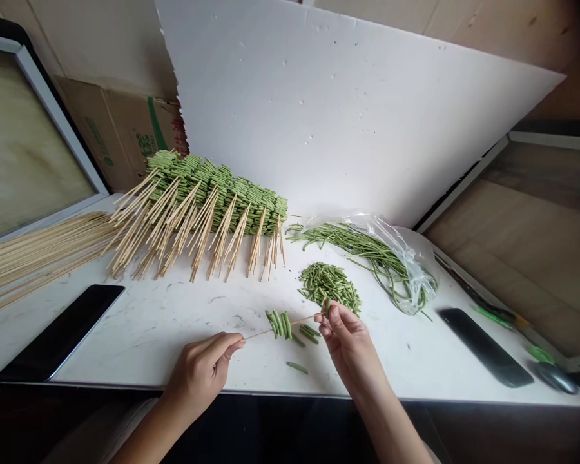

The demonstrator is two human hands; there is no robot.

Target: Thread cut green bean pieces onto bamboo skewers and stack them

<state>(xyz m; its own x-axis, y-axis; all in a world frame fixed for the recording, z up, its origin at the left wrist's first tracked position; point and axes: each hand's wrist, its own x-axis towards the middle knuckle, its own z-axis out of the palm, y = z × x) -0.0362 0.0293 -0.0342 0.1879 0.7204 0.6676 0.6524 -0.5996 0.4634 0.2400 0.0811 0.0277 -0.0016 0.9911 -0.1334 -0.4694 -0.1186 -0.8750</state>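
Note:
My left hand (203, 367) pinches the near end of a thin wooden skewer (257, 334). Several short pieces of green bean (279, 324) sit side by side across the skewer's middle. At the skewer's other end, my right hand (344, 332) is closed on one more bean piece (327, 307), held upright at the tip. Whether the tip has pierced this piece I cannot tell. Under and beside the skewer, a few loose bean pieces (297, 367) lie on the white table (174, 341). Just behind my right hand is a heap of cut beans (329, 283).
Filled bean skewers (212, 187) are stacked at the back left, sticks facing me. Bare skewers (43, 248) lie at the far left behind a black phone (62, 332). Long beans (367, 248) spill from a clear bag (418, 274). A dark flat object (486, 347) lies at right.

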